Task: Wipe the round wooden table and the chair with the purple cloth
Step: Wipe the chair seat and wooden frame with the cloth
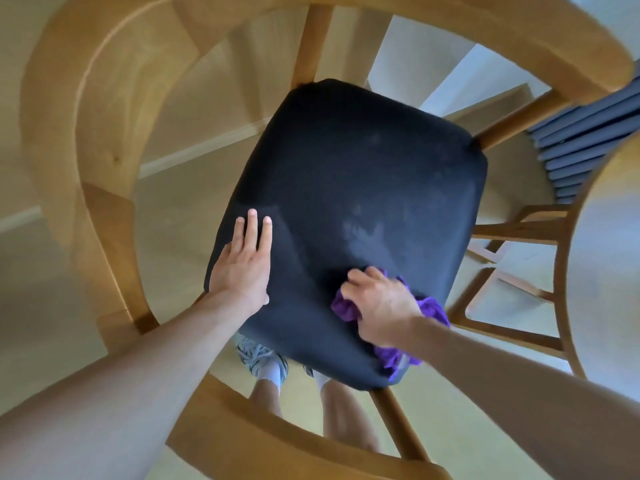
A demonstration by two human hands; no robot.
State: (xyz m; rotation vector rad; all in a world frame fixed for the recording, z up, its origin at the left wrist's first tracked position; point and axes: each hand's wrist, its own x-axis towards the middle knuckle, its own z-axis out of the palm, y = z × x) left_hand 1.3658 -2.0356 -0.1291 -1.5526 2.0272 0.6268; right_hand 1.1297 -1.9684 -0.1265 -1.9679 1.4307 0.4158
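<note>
Your view is bent by the wide lens, so the wooden frame of the chair (79,140) curves round the whole picture and runs off the top edge and the bottom edge.

Your left hand (244,258) lies flat on the left edge of the dark seat (346,168), fingers straight and together, gripping nothing. Its thumb is tucked out of sight under the palm side.

Below the seat, between the frame rails, your legs and one patterned shoe (258,358) show; the other foot is mostly hidden behind the seat's front corner.

A pale smudge on the seat fabric sits just above your right hand (379,306), too soft to make out as dust or damp. That hand is curled over the bunched purple cloth (433,308) and presses it onto the seat near the front right corner. Most of the cloth is covered by the hand; folds stick out either side.

At the far right, the round counter (609,254) is cut off by the picture edge, with a second chair (512,233) partly behind it.
</note>
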